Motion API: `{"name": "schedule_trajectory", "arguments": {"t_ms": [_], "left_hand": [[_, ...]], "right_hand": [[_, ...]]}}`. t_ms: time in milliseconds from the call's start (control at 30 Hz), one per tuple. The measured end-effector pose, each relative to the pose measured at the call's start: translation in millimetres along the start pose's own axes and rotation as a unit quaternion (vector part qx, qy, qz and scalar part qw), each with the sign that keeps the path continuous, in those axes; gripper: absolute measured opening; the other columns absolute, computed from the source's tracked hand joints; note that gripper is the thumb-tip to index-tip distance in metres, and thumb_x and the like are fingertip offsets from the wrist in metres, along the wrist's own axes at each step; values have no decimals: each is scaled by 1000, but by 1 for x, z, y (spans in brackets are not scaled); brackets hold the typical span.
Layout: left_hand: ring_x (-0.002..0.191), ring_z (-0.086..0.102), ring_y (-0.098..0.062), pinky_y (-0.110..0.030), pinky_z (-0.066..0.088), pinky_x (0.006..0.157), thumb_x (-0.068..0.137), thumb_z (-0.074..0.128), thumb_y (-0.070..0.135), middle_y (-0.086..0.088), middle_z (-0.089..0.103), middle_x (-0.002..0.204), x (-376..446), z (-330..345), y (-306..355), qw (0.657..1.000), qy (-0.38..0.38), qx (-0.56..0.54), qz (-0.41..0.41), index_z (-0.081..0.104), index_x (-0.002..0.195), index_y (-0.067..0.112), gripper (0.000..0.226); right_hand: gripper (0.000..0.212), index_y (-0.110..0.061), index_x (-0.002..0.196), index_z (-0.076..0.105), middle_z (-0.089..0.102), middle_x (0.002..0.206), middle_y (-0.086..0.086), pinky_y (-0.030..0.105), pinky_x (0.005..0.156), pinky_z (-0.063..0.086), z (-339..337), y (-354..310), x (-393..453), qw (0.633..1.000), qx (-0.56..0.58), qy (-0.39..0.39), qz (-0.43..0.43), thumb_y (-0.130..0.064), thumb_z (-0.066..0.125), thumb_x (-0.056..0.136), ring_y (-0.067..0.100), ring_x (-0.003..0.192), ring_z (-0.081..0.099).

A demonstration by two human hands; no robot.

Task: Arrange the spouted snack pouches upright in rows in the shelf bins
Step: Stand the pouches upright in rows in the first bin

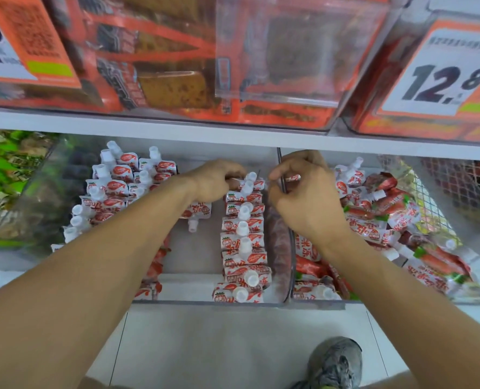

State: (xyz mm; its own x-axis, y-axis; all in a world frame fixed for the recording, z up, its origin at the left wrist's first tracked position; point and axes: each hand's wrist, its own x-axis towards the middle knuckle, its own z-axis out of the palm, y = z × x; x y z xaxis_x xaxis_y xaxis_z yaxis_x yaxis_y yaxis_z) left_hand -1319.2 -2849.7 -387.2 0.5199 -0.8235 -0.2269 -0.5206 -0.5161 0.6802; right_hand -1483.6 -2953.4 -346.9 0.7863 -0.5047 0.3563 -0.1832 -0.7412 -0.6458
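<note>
Here the left hand [215, 181] curls its fingers around the top of a pouch at the far end of the right-hand row [243, 242], pinching it near the white spout, seemingly to hold it upright against its neighbours. The right hand [300, 192] hangs just across from it, over the clear divider [285, 220], thumb and forefinger closed on a small bit of red-and-white packaging; whether that is a whole pouch or only its corner I cannot tell. Both hands meet at the back of the row, likely because that is where the next pouch must be tucked in and squared. Below them the row runs toward the front edge of the clear shelf bin [205, 301], each pouch standing with its cap up and overlapping the next, so the line props itself. In the middle of the bin one loose pouch [198, 213] lies upside down, spout pointing to the front edge, beside a bare strip of floor. Toward the bin's left wall, more upright rows [112, 189] fill the back half. Past the divider, the neighbouring bin holds a jumbled heap of pouches [387, 220] lying every way, probably the stock to be sorted. A price card [440, 77] hangs from the shelf above, and a grey shoe [335, 363] shows on the floor.
</note>
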Motion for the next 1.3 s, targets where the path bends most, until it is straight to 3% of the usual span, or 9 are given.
{"name": "schedule_trajectory", "arguments": {"t_ms": [267, 433, 633, 700, 800, 900, 1033, 1167, 1300], "left_hand": [[137, 37, -11, -19, 32, 102, 91, 48, -9, 4, 41, 148, -13, -30, -11, 997, -43, 47, -32, 38, 145, 26, 65], [125, 50, -22, -32, 44, 101, 76, 76, 26, -1, 47, 144, -35, -38, -28, 954, -56, 285, -75, 36, 144, 27, 79], [103, 61, -24, -35, 51, 85, 51, 86, 57, -1, 63, 119, -39, -16, -23, 935, -50, 346, -61, 49, 126, 23, 91], [100, 61, -24, -35, 52, 83, 44, 86, 62, 0, 63, 116, -42, -13, -19, 936, -64, 337, -85, 52, 123, 19, 97], [74, 58, -17, -27, 45, 58, 41, 89, 60, 1, 61, 84, -49, -6, -16, 945, -69, 310, -79, 58, 83, 21, 65], [70, 52, -16, -27, 32, 53, 46, 89, 52, 4, 54, 77, -61, -15, -14, 960, 34, 277, -27, 50, 73, 25, 55], [70, 54, -22, -32, 41, 56, 52, 84, 57, 1, 60, 73, -88, -39, -5, 950, 207, 234, -24, 54, 77, 20, 54], [78, 57, -26, -31, 41, 61, 64, 76, 61, -4, 65, 82, -97, -37, 5, 938, 298, 173, -45, 63, 87, 14, 54], [76, 64, -20, -27, 47, 66, 69, 76, 56, -2, 69, 84, -79, -21, 7, 952, 296, -60, -47, 67, 90, 11, 51]], "right_hand": [[16, -22, 80, 67, 54, 98, -1, -1, 71, 39, -1, 2, -2, 999, 17, -12, 27, -6, 67, 78, -3, 78, 53], [16, -22, 82, 67, 56, 100, 2, -5, 69, 34, -2, 3, -3, 999, 28, -6, 29, -6, 67, 78, -5, 71, 54], [14, -19, 85, 69, 55, 101, 2, -5, 69, 34, -4, 2, -5, 999, 25, -13, 25, -7, 67, 80, -1, 73, 55], [11, -18, 87, 68, 53, 103, 1, -2, 71, 38, -4, 2, -4, 1000, 4, -24, 15, -9, 66, 82, 5, 74, 55], [12, -13, 93, 67, 53, 108, 7, 23, 83, 47, -4, -1, -3, 994, -92, -10, -54, -10, 65, 82, 21, 96, 55], [20, -10, 97, 65, 58, 105, 11, 35, 76, 51, -8, -10, 0, 975, -156, -26, -154, -6, 66, 78, 31, 98, 57], [28, -11, 109, 64, 66, 104, 4, 38, 81, 53, -6, -22, 10, 969, -89, -138, -186, -15, 68, 82, 22, 94, 61], [68, -11, 133, 52, 62, 127, 4, 31, 98, 48, 15, -39, 28, 955, -54, -272, -108, -40, 78, 78, 17, 115, 59], [45, -15, 117, 63, 64, 106, -7, 21, 83, 43, 21, -45, 47, 952, -58, -283, -103, -40, 76, 81, 14, 97, 60]]}}
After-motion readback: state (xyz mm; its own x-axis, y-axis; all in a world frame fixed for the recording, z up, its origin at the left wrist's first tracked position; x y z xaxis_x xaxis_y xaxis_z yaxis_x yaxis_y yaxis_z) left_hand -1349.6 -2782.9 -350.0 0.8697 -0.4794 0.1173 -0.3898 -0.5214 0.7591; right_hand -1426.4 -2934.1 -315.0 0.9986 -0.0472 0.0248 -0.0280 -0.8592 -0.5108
